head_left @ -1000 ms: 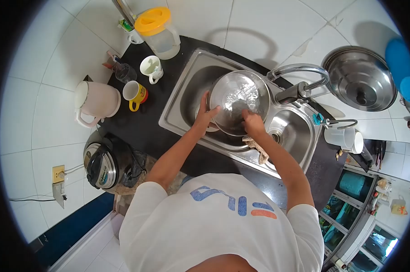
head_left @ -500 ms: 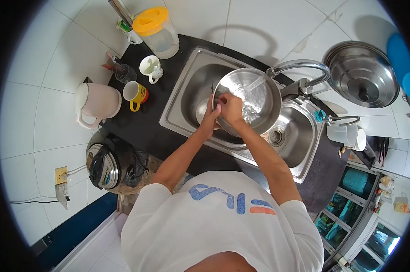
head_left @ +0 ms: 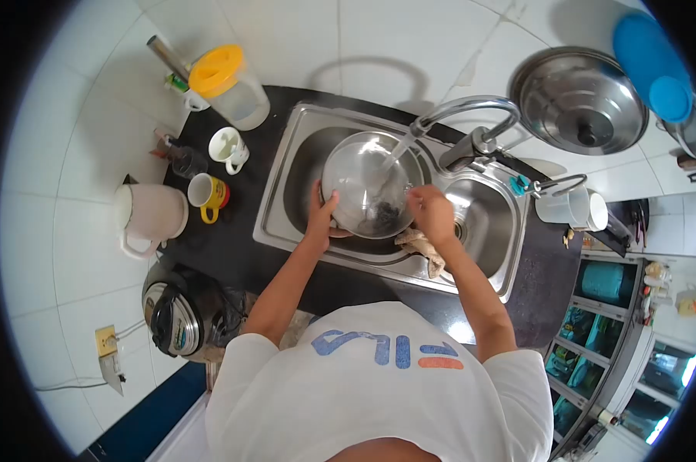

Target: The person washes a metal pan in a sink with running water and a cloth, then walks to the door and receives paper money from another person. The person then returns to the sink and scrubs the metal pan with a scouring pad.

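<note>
A round metal bowl (head_left: 359, 173) is over the left basin of the steel sink (head_left: 275, 202), with water running into it from the curved faucet (head_left: 471, 104). My left hand (head_left: 320, 215) grips the bowl's left rim, thumb on the near side. At the bowl's right rim is my right hand (head_left: 431, 212), its fingers curled together; whether they hold the rim or something small is hidden. Something dark (head_left: 385, 214) shows in the bowl near its bottom edge. A brown cloth (head_left: 423, 250) lies on the sink's front edge below my right hand.
Left on the dark counter (head_left: 217, 242) stand a yellow-lidded pitcher (head_left: 244, 96), a white mug (head_left: 226, 146), a yellow-red mug (head_left: 209, 192) and a pink kettle (head_left: 155, 215). A large metal lid (head_left: 582, 100) and a blue item (head_left: 648, 54) are at the upper right.
My right hand has moved from the bowl's left side to its right rim. The bowl sits further left, and the cloth shows again. The camera view has shifted.
</note>
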Demonstrator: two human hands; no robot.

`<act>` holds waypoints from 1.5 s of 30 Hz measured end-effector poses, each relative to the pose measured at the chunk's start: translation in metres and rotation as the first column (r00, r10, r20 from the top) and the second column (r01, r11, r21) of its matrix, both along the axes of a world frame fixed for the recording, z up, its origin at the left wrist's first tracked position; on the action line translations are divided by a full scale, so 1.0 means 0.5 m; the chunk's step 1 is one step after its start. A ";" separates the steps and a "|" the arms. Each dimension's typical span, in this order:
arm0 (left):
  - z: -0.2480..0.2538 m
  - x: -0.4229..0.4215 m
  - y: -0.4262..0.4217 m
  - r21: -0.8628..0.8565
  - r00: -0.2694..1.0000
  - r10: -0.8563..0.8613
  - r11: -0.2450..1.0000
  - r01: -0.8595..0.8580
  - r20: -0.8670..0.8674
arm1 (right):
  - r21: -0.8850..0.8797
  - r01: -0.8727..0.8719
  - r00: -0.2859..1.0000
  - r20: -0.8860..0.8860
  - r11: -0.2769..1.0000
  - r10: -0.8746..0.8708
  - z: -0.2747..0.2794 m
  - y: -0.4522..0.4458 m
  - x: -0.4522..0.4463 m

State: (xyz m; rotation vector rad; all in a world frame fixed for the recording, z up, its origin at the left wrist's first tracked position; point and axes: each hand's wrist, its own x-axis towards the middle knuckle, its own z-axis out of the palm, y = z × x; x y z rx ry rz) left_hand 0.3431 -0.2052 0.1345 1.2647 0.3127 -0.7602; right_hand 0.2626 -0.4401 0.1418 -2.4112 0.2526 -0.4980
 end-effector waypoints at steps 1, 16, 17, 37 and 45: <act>0.005 -0.004 -0.005 -0.022 1.000 -0.014 1.000 0.014 0.000 | 0.014 0.177 0.980 -0.100 0.984 -0.174 -0.020 -0.050 -0.014; 0.009 -0.018 -0.008 -0.070 0.999 -0.045 0.997 0.045 0.009 | -0.394 0.284 0.959 0.131 0.874 -0.253 0.001 -0.259 -0.001; 0.017 -0.022 -0.010 -0.042 0.999 -0.040 0.998 0.041 0.009 | -0.411 0.287 0.958 0.144 0.865 -0.249 -0.008 -0.253 -0.012; 0.055 -0.032 -0.015 0.169 0.986 0.019 0.985 -0.047 0.165 | -0.161 0.247 0.968 0.009 0.955 -0.249 -0.073 -0.107 -0.145; 0.066 -0.023 -0.009 0.176 0.986 0.039 0.982 -0.068 0.161 | -0.107 0.171 0.983 -0.045 0.980 -0.176 -0.084 -0.080 -0.172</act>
